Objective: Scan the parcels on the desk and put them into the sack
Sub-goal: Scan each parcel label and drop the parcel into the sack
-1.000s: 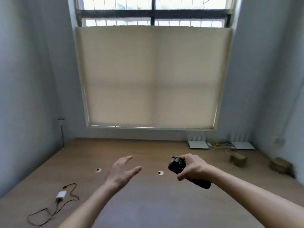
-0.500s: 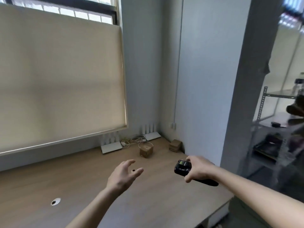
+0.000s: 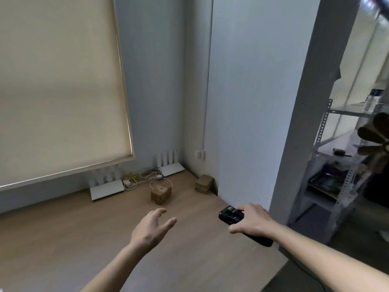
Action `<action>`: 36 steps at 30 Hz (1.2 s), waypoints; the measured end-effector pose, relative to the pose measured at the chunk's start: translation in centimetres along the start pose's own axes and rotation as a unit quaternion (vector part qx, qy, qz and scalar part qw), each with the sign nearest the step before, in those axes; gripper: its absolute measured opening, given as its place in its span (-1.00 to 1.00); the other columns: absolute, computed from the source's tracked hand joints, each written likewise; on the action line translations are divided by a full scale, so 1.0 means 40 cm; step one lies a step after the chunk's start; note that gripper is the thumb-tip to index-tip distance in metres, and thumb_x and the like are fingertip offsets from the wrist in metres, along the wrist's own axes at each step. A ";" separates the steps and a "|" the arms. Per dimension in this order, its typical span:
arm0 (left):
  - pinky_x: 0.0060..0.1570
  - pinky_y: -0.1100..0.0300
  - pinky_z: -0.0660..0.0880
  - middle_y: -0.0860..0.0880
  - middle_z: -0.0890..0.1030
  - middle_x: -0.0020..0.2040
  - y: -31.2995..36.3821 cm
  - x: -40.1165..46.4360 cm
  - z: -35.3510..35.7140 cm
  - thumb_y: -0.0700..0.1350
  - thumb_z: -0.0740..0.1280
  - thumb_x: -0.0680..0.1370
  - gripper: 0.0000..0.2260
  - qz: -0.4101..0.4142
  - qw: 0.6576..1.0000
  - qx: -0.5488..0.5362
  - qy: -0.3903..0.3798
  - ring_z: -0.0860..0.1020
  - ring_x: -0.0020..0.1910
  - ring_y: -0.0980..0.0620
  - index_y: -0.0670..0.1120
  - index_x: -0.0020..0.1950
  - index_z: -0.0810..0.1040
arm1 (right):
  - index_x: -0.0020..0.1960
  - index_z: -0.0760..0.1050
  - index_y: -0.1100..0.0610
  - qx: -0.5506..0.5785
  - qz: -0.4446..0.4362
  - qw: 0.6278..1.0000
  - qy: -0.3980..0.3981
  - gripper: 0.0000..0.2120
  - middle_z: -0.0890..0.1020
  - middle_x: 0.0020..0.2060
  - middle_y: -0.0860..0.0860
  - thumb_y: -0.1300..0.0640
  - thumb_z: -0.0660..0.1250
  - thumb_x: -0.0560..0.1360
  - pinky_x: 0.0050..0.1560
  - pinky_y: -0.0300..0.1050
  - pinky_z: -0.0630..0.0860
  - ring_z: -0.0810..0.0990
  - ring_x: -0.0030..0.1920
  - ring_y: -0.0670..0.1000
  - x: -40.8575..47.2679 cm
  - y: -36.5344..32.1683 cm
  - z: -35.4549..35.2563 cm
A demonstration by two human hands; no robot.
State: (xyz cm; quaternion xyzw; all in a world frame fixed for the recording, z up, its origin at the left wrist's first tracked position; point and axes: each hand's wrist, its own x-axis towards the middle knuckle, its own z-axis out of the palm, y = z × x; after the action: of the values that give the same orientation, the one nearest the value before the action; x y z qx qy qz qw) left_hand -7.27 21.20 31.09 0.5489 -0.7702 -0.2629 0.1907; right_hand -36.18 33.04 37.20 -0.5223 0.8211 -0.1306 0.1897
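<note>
At lower right the right hand (image 3: 251,223) grips a black scanner (image 3: 231,216), the left hand (image 3: 150,229) hovers with fingers spread, and two brown parcels (image 3: 161,194) sit on the tabletop (image 3: 63,239) mid-frame

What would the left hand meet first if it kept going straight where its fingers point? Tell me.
Probably the nearer box. The left hand is open above the desk, fingers aimed up and slightly right toward it, with bare wood between. Depth is unclear, so it may pass above.
</note>
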 end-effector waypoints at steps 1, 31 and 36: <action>0.25 0.13 0.43 0.03 0.52 0.36 -0.017 0.048 0.010 0.35 0.28 0.52 -0.43 -0.005 1.000 -0.001 -0.002 0.47 0.35 0.04 0.07 0.43 0.45 | -0.25 0.47 -0.09 -0.007 0.000 1.000 -0.006 -0.63 0.64 -0.21 -0.10 -0.25 0.44 0.06 -0.25 -0.17 0.47 0.63 -0.10 0.01 0.050 -0.007 0.011; 0.25 0.05 0.42 -0.04 0.52 0.37 -0.589 1.127 0.330 0.28 0.27 0.56 -0.44 -0.268 0.955 -0.121 -0.037 0.49 0.34 -0.03 0.05 0.49 0.40 | 0.11 0.56 -0.01 -0.057 -0.033 0.978 -0.196 -0.39 0.68 -0.02 -0.01 -0.26 0.53 0.15 0.01 -0.03 0.66 0.66 -0.03 0.04 1.458 -0.334 0.500; 0.29 0.01 0.44 -0.03 0.49 0.40 -0.656 1.280 0.407 0.27 0.24 0.58 -0.39 -0.310 0.938 -0.153 -0.032 0.47 0.37 -0.05 0.03 0.56 0.29 | 0.11 0.55 0.03 -0.066 -0.059 0.970 -0.227 -0.37 0.67 -0.05 0.00 -0.28 0.52 0.16 -0.06 -0.03 0.65 0.65 -0.06 0.04 1.684 -0.398 0.605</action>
State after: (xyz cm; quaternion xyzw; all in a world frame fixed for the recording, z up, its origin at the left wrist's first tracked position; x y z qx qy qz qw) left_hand -13.81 -30.86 2.38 0.7158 -0.5182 -0.4411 0.1566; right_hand -38.25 -35.16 10.34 -0.5969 0.7313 0.0344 0.3282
